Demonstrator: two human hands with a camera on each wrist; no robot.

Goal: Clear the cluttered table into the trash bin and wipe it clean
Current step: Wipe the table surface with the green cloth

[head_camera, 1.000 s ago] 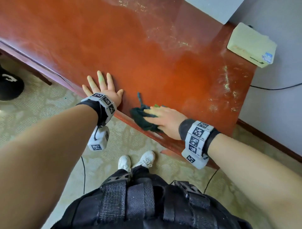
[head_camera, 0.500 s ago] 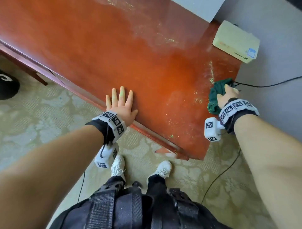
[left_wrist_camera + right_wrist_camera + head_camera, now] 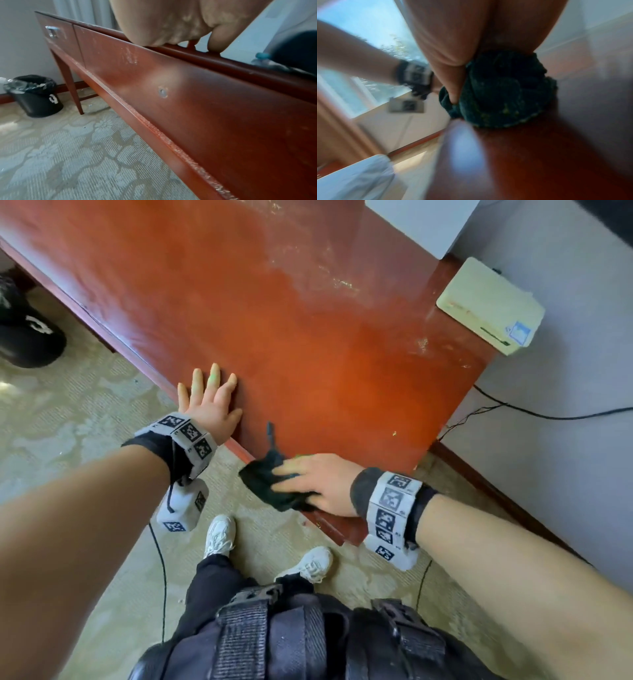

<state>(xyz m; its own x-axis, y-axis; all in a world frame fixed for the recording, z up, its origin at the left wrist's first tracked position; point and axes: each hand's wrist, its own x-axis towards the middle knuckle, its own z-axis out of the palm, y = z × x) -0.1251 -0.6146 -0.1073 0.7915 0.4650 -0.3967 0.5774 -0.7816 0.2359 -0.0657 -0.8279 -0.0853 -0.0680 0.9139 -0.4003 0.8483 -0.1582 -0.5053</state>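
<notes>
A: How should this wipe go?

B: Judging by the streaks, press the bunched dark green cloth [image 3: 274,484] flat and overlap passes across the glossy red-brown wooden table [image 3: 308,337].

A: The hands?

B: Right hand [image 3: 318,484] grips the cloth at the near edge, six o'clock; left hand [image 3: 209,402] lies spread flat, nine o'clock.

A: Orientation?

B: Its long axis runs eleven to five; a tail points to twelve.
</notes>
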